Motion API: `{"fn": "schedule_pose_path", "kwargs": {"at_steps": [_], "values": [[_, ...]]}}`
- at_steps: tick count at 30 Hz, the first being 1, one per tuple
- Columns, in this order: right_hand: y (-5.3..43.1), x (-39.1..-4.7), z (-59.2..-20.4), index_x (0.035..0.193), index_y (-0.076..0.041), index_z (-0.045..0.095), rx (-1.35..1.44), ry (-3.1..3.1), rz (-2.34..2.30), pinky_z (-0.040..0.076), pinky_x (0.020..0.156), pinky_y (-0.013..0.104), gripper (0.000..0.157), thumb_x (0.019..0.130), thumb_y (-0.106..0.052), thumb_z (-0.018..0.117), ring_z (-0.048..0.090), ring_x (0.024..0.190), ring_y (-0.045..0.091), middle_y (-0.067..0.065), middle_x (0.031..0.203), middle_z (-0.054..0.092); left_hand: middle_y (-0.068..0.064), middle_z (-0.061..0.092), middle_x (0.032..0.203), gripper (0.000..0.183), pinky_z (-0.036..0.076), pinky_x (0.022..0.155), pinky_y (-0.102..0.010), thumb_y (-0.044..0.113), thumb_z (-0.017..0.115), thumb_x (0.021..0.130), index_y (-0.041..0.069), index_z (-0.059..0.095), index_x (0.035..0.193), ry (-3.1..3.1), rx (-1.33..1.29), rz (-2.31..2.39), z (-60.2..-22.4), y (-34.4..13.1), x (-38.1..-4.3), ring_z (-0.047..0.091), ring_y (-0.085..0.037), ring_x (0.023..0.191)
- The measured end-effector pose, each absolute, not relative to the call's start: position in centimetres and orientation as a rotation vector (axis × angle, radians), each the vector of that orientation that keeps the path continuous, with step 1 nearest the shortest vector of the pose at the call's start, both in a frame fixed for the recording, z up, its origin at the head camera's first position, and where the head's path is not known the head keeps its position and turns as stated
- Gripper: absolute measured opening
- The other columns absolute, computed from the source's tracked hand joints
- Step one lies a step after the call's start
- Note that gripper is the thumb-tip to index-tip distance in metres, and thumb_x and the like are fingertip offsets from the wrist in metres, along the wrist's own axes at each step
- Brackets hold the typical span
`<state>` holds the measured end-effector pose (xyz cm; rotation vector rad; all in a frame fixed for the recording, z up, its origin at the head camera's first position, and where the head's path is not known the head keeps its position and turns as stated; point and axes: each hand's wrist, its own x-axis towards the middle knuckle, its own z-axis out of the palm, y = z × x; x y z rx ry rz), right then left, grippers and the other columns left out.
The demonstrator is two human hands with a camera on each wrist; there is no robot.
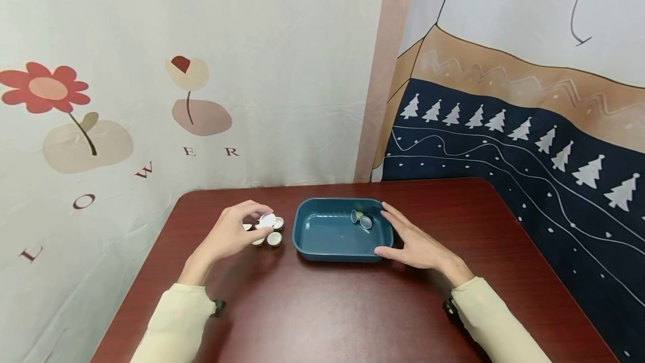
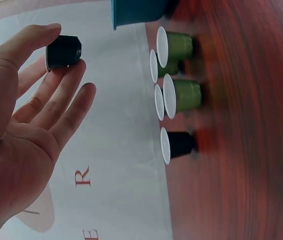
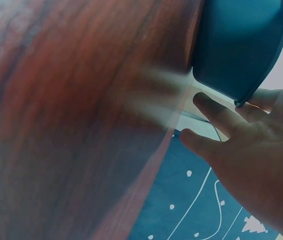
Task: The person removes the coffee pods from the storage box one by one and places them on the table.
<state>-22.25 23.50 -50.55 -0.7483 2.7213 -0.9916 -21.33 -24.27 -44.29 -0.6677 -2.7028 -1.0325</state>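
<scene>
My left hand (image 1: 233,231) pinches a dark coffee capsule (image 2: 65,51) between thumb and fingertips, above the tabletop left of a blue tray (image 1: 322,235). Just past that hand stand several more capsules (image 1: 274,239), white rims up. Seen from the left wrist, most of these are green capsules (image 2: 183,96), and one is a black capsule (image 2: 180,145). Inside the tray, toward its right end, lie a green capsule (image 1: 356,216) and a dark capsule (image 1: 366,222). My right hand (image 1: 415,245) rests at the tray's right end, fingers spread and loosely bent.
Everything stands on a dark red wooden table (image 1: 342,307). A pale printed curtain (image 1: 292,71) hangs behind its far edge, with a navy tree-patterned cloth (image 1: 504,144) at the right.
</scene>
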Motion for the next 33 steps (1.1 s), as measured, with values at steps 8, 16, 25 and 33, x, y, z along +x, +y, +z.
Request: {"fn": "schedule_pose_path", "kwargs": {"at_steps": [8,16,25,33], "values": [[23.4,-22.2,-50.5,0.18,-0.013,0.028,-0.757,2.721,-0.997,0.041,0.132,0.072,0.105,0.102,-0.064,0.076,0.033,0.172,0.039,0.002,0.192,0.015,0.002,0.082,0.116,0.031,0.07,0.093,-0.044,0.01,0.092,0.094,0.014,0.083,0.123,-2.702,-0.62,-1.033,-44.5,-25.8,-20.7,0.08,-0.02,0.104],[23.4,-22.2,-50.5,0.18,-0.013,0.028,-0.755,2.723,-0.999,0.04,0.132,0.072,0.105,0.102,-0.065,0.076,0.033,0.172,0.038,0.002,0.192,0.015,0.002,0.083,0.116,0.031,0.068,0.097,-0.048,0.012,0.092,0.094,0.013,0.083,0.124,-2.713,-0.563,-1.007,-44.9,-27.1,-19.9,0.077,-0.022,0.106],[23.5,-22.3,-50.7,0.18,-0.014,0.028,-0.751,2.726,-0.994,0.04,0.132,0.071,0.105,0.102,-0.066,0.076,0.033,0.173,0.037,0.0,0.192,0.014,0.002,0.083,0.113,0.031,0.068,0.095,-0.035,0.013,0.093,0.094,0.016,0.084,0.123,-2.719,-0.501,-1.02,-45.5,-28.6,-19.2,0.08,-0.022,0.106],[23.4,-22.3,-50.6,0.18,-0.015,0.027,-0.741,2.722,-0.988,0.04,0.132,0.071,0.105,0.102,-0.066,0.075,0.033,0.173,0.037,0.0,0.192,0.014,-0.003,0.084,0.115,0.035,0.067,0.09,-0.028,0.01,0.093,0.093,0.008,0.083,0.125,-2.745,-0.45,-0.968,-46.3,-29.6,-18.9,0.082,-0.019,0.1]]}}
